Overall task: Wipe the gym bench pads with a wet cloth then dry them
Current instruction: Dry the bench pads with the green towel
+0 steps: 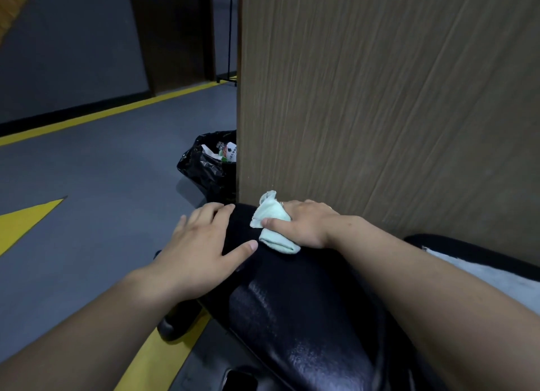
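Head view: right hand [304,224] grips a bunched pale cloth [271,224] against the black bench pad's [306,303] far end; left hand [201,244] lies flat, fingers spread, just beside.

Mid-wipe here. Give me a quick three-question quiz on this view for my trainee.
1. True or false: the left hand holds the cloth.
2. What sits on the floor beyond the bench pad? A) a black rubbish bag B) a bucket C) a dumbbell
3. Which hand grips the cloth, and what does it press the cloth on?
Key: 1 false, it lies flat on the bench pad; 2 A; 3 the right hand, on the bench pad.
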